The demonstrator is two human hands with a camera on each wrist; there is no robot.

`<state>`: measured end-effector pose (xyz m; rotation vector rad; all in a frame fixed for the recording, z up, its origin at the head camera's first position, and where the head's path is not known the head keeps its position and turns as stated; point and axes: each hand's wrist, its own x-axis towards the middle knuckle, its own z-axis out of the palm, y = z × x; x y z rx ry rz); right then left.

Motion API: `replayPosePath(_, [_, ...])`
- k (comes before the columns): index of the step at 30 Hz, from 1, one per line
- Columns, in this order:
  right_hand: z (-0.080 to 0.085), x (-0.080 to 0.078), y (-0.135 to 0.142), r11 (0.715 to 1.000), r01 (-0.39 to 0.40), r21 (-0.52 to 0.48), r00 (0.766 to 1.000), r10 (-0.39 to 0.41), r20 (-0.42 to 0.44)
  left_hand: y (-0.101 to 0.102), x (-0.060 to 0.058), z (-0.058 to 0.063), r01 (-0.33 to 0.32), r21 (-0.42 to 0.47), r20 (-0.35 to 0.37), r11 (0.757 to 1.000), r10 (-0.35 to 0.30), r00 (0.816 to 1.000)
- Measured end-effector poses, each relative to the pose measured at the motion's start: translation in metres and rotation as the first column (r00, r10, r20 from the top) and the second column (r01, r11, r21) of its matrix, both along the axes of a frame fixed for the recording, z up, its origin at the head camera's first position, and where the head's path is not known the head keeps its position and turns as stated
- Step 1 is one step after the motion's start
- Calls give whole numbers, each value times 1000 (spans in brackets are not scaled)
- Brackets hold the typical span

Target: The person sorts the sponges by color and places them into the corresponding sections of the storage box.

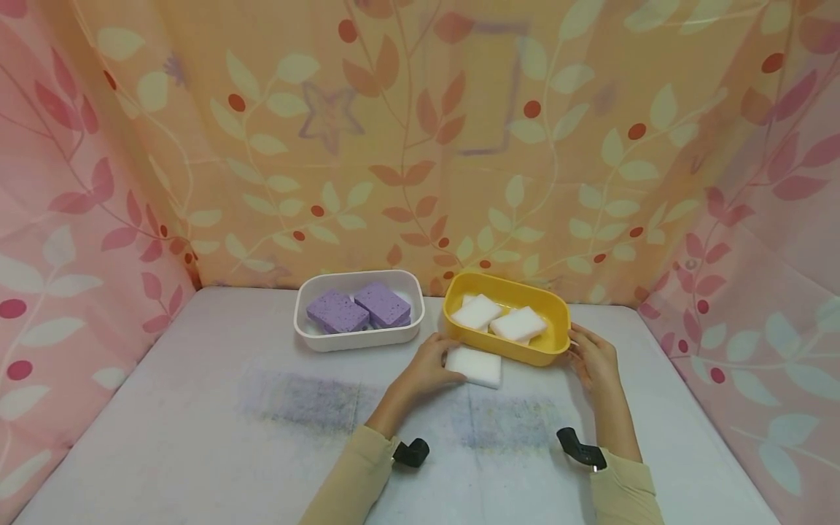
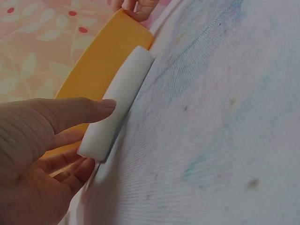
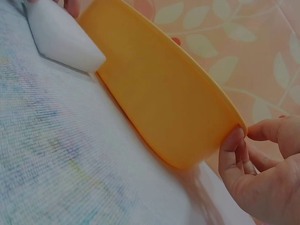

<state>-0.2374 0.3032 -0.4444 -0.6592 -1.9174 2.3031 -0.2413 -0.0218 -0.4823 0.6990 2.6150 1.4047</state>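
In the head view a white sponge block point(image 1: 477, 366) lies on the table just in front of a yellow tray point(image 1: 508, 351). My left hand point(image 1: 429, 366) holds it by its left end, the thumb on the near side and the fingers behind. The left wrist view has the thumb across the white sponge's point(image 2: 123, 101) face. At the tray's right end, my right hand point(image 1: 593, 357) pinches the rim, thumb and fingers on either side of the wall, as the right wrist view also shows. White sponges point(image 1: 520, 324) lie inside the yellow tray.
Left of the yellow tray stands a white tray point(image 1: 357, 340) with purple sponges point(image 1: 337, 311) in it. A patterned curtain point(image 1: 394, 146) hangs right behind both trays and along the sides. The pale tablecloth point(image 1: 216, 437) carries bluish stains.
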Motion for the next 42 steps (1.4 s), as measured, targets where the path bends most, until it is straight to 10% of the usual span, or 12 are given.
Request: replayPosePath(42, [0,-1,-1,1000,8,-8,1000,-8,-15,-5,4,27,22,11,20,1000,-22,1000])
